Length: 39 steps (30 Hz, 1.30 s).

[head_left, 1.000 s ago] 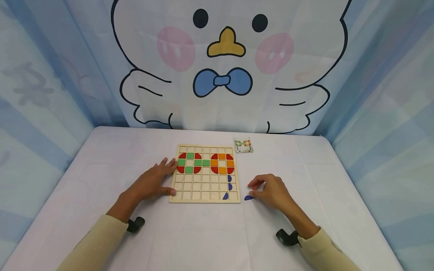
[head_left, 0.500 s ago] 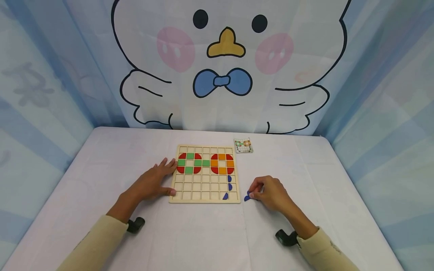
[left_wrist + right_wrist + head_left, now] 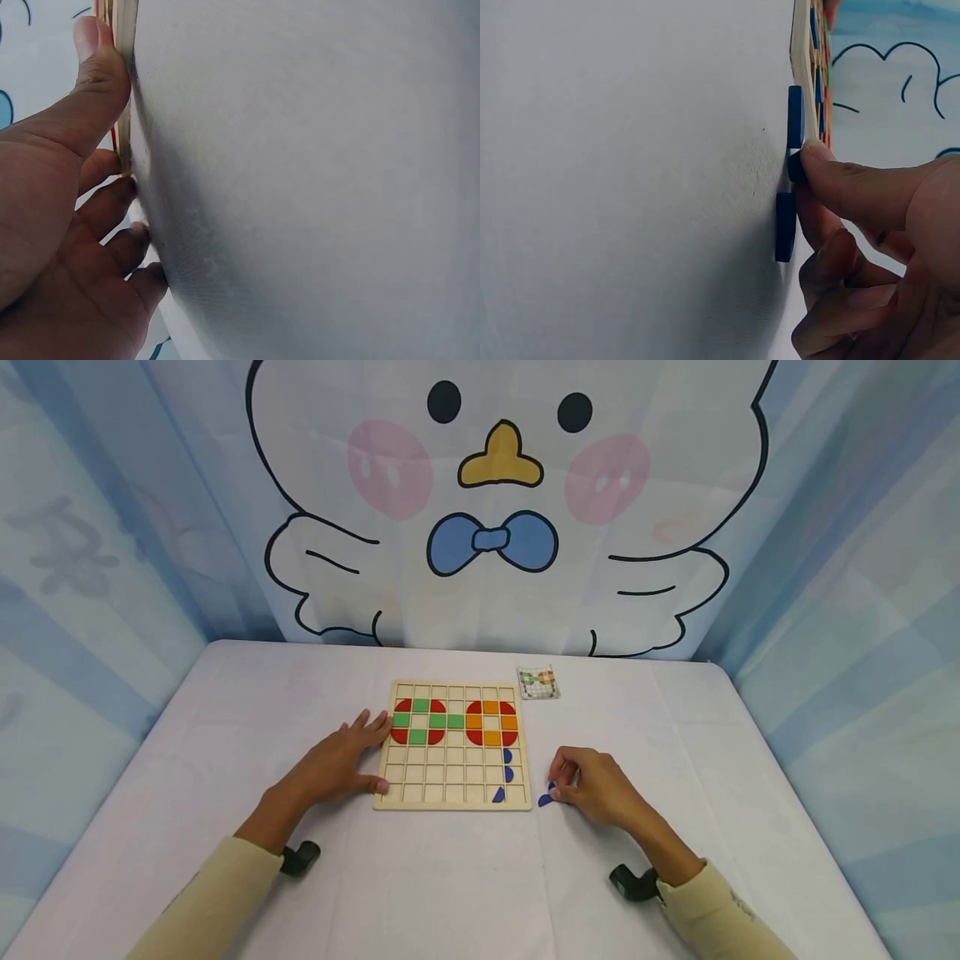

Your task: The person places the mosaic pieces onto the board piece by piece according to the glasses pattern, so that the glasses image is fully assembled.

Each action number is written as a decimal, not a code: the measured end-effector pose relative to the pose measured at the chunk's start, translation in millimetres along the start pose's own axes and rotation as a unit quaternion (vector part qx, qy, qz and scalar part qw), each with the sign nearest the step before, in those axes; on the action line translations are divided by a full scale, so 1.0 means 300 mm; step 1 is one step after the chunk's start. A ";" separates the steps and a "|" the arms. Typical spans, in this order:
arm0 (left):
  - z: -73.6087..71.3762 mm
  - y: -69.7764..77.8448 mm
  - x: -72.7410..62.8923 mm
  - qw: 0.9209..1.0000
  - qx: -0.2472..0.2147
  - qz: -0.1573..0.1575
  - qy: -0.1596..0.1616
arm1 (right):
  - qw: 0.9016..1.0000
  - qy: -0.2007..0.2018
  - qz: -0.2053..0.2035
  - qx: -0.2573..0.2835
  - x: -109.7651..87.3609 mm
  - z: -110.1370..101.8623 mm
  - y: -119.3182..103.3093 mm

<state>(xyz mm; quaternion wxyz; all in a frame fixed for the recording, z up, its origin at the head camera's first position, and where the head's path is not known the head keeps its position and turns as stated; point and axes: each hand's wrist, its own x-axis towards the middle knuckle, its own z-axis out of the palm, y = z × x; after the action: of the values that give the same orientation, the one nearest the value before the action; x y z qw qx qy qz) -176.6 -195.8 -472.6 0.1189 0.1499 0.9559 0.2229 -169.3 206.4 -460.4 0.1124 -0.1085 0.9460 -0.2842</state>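
A wooden grid board (image 3: 437, 772) lies on the table, with red, green and orange pieces in its upper rows. Three blue half-round pieces (image 3: 509, 774) sit near its right side. My left hand (image 3: 341, 766) rests along the board's left edge with fingers spread, the thumb (image 3: 101, 67) over the near corner in the left wrist view. Just right of the board, my right hand (image 3: 594, 783) pinches a small blue piece (image 3: 796, 169) between thumb and index finger, low over the table. Beside it are two more blue pieces, one toward the board (image 3: 796, 116) and one on the other side (image 3: 785, 227).
A small pattern card (image 3: 538, 682) lies by the board's far right corner. White cloth covers the table (image 3: 420, 885). A curtain (image 3: 487, 602) with a cartoon figure hangs behind it, and blue-and-white curtains stand at both sides.
My right thumb and index finger have closed together, and a blue piece now shows at their tips. The blue piece below them has turned a little. My left hand and the board stay still.
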 end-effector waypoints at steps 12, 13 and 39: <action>0.002 -0.003 -0.002 1.000 0.001 -0.003 -0.003 | 0.997 0.015 -0.038 0.065 0.038 0.017 -0.076; 0.003 -0.004 -0.002 1.000 0.000 -0.004 -0.004 | 0.997 0.017 -0.041 0.068 0.044 0.020 -0.087; -0.001 0.002 0.002 1.000 0.001 -0.003 -0.005 | 0.988 0.021 -0.120 0.097 0.182 0.133 -0.333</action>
<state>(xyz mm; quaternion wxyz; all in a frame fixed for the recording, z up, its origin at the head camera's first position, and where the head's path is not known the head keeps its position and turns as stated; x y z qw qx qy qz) -177.1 -195.1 -472.0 0.1243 0.1479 0.9561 0.2204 -196.3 89.9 -445.0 0.0681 -0.2035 0.8962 -0.3882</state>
